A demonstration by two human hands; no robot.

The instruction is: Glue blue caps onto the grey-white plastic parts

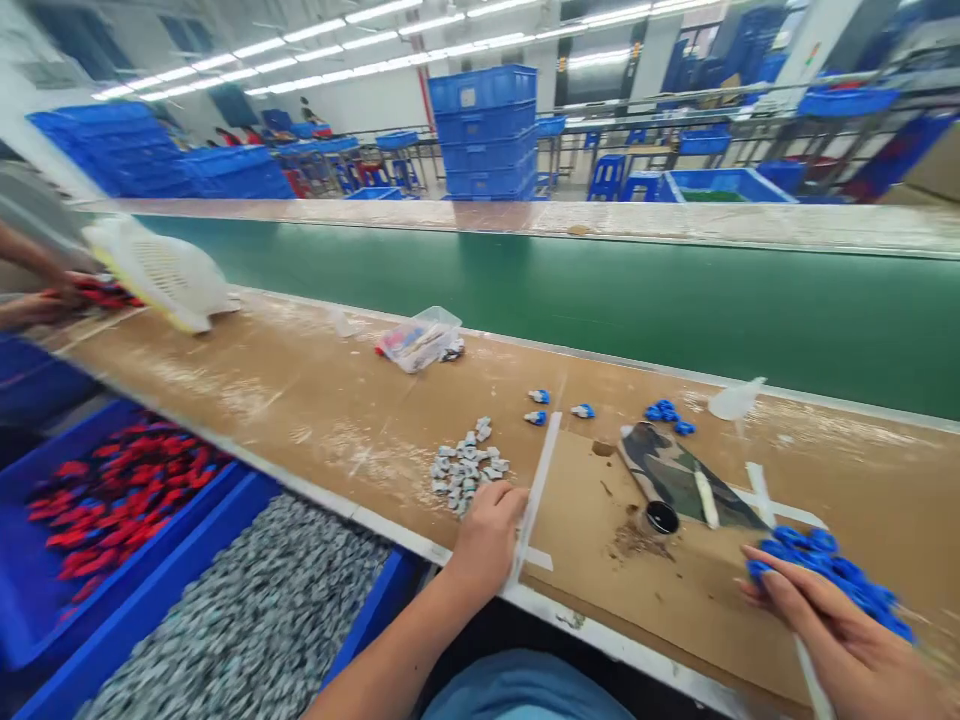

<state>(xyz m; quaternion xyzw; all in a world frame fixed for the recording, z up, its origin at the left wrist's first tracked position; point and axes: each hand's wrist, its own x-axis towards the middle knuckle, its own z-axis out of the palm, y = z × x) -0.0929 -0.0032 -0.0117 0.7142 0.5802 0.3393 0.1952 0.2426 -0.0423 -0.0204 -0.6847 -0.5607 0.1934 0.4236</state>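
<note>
My left hand [491, 530] rests at the near edge of a loose pile of small grey plastic parts [466, 465]. Its fingers curl downward, and what they hold, if anything, is hidden. Between thumb and fingers of my right hand [847, 625] is a small blue plastic part [757, 568], beside a heap of similar blue parts [832, 570]. A thin white stick [814, 680] shows under that hand. Between the hands lie a small dark-filled cup [662, 517], a camouflage-patterned strip [660, 465] and a white tool [706, 498] on stained cardboard [585, 570].
Three blue-and-grey assembled pieces [535, 417] and a few blue parts [664, 411] lie farther back. A clear plastic box [424, 340] stands near the green conveyor belt [600, 285]. Bins of red parts [97, 510] and grey parts [255, 600] sit lower left. Another person's hands [45, 300] work far left.
</note>
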